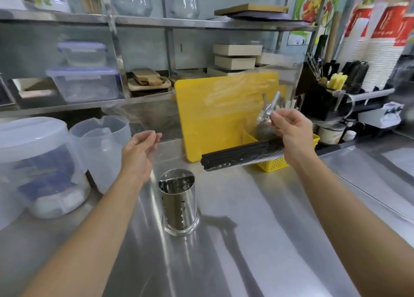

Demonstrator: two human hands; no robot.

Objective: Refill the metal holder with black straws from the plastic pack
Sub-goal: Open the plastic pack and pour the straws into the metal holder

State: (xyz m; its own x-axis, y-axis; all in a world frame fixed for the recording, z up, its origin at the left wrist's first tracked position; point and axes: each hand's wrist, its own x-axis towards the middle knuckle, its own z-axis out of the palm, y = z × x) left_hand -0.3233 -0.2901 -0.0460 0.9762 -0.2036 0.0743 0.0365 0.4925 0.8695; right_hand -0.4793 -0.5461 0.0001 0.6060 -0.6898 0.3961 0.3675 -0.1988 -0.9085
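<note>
In the head view, a clear plastic pack (224,108) is stretched between both hands above the steel counter (280,207). The left hand (140,153) and the right hand (291,131) are each pinched on the film. The black straws (237,155) lie bundled inside, beside the yellow basket (275,163). The perforated metal holder (179,201) stands empty below. The pack is judged as being opened; next, straws must be drawn out and dropped upright.

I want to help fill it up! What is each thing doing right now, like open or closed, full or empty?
Metal holder: upright on the counter, looks empty.
Black straws: bundled, lying sideways in the plastic pack.
Plastic pack: lifted and stretched between both hands.
Right hand: pinching the pack.
Left hand: fingers curled at the pack's other end.
Yellow cutting board: leaning upright.
</note>
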